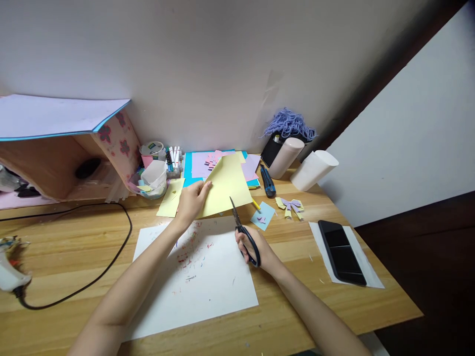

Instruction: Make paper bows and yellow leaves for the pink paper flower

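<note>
My left hand [192,201] pinches the left edge of a yellow sheet of paper [229,185], holding it up over the back of the desk. In my right hand [256,247] are black-handled scissors [245,232], with fingers through the loops. Their blades point up and away, at the lower edge of the yellow sheet; whether they touch it I cannot tell. Below both hands lies a large white sheet [215,282] marked with red and blue strokes. Just right of the scissors is a small blue paper square [263,215] with purple scraps on it.
A black phone [341,252] and a paper bow [290,206] lie at the right. Behind them are a utility knife [267,181], two white rolls [313,170] and purple yarn [289,123]. A glue gun [13,272], its cord and a cardboard box [118,143] occupy the left.
</note>
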### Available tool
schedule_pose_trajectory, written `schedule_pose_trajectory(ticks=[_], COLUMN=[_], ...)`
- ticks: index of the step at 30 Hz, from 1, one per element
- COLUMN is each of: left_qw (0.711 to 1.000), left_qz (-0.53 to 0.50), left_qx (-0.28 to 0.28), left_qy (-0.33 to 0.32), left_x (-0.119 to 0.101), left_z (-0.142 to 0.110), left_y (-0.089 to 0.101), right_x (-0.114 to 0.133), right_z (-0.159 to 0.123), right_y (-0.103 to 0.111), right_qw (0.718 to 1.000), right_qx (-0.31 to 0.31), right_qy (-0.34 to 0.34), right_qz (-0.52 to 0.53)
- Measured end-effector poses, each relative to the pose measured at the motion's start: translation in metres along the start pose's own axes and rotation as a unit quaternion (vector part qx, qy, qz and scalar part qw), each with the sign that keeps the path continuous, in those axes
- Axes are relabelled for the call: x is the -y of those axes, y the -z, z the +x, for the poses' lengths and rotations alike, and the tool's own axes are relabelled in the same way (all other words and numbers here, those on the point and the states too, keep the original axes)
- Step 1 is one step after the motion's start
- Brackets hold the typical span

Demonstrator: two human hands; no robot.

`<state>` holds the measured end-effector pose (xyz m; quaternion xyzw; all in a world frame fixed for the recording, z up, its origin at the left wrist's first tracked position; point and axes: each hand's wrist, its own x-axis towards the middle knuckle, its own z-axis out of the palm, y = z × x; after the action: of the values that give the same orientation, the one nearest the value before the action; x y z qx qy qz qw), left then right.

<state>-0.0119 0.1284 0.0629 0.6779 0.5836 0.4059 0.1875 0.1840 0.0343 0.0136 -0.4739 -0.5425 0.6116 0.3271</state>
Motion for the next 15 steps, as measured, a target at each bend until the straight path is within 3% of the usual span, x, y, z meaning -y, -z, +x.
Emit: schedule_pose_trajectory(ticks=[7,15], left_qw=[1.0,0.999], left_qz=[-0.003,-0.011], left_qx=[-0.004,0.038], left_qy=[0.0,0.002], left_x=[0.001,-0.004], left_z=[0.0,-0.007], left_y=[-0.003,-0.01], right_x=[-0.003,-0.007], right_z=[0.004,0.008], right_y=[-0.002,-0.002], right_qw=[0.998,0.992], right_qx=[0.025,0.035], right_qy=[-0.018,-0.039], right_qz=[0.053,0.117])
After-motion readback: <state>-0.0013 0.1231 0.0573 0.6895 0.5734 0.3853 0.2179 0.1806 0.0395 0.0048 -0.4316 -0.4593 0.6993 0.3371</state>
